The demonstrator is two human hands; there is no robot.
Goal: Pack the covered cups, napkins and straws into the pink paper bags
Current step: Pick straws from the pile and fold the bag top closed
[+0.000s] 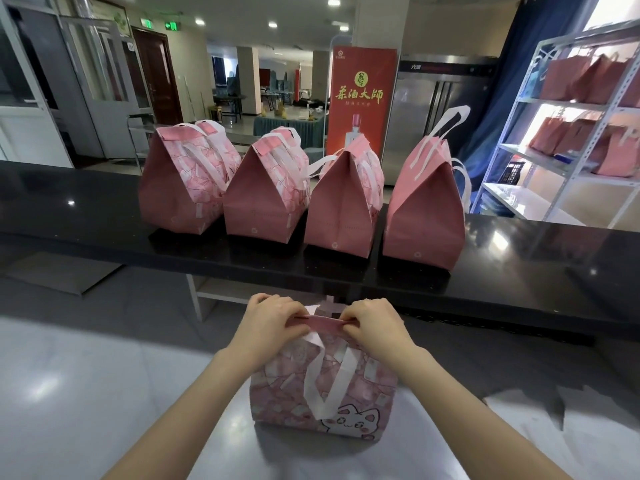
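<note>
The person stood at a pale desk (104,375) with a glossy top, and on it, right in front of them, sat the pink paper bag (322,393), patterned and printed with a little cat face (356,419) near its base. Both hands were clamped on its folded top strip (325,322), the left hand (273,320) pinching one end and the right hand (375,323) the other, close together with only a short stretch of strip between them. The bag's white handles (329,379) hung down its front. Just beyond ran a long black desk (86,209), polished enough to catch the ceiling lights, and on it stood a row of four pink bags (266,192), tops folded shut, side by side. Behind them stood an orange banner (362,95) beside a steel refrigerator (433,109). To the right stood a white metal shelf rack (554,161) carrying more pink bags (571,77), with a blue curtain (502,98) behind it. On the left were glazed partitions, a dark wooden door (157,74) and a green exit sign (172,26).
</note>
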